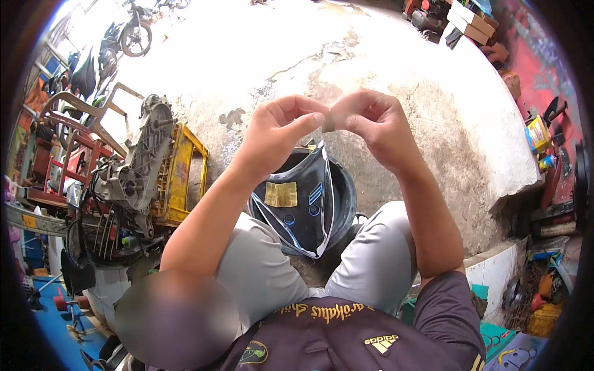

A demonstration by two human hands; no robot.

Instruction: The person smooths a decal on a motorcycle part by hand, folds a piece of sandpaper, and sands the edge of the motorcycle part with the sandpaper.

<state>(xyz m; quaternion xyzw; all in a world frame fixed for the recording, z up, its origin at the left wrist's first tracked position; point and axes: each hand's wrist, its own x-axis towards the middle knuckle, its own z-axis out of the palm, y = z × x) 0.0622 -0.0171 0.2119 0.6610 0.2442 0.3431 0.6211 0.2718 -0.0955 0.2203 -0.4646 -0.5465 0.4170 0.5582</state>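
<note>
My left hand [286, 131] and my right hand [378, 128] meet at the fingertips in front of me. Both are closed in a pinch, with thumbs pressed to the fingers. A small, thin brownish thing [327, 120] shows between them, too blurred to name. Below the hands, a dark, roughly triangular panel [297, 217] with a white edge, blue stripes and blue rings rests on a round black tub [346, 191] between my knees. A gold-brown rectangular piece [281, 195] lies flat on the panel. Neither hand touches the panel.
At left, a metal engine casing [151, 133] stands beside a yellow crate [197, 164], near a plastic chair [102, 102]. A motorcycle wheel [136, 38] is at the far left. A pale slab edge [516, 185] and cluttered parts line the right. A blurred patch covers the lower left.
</note>
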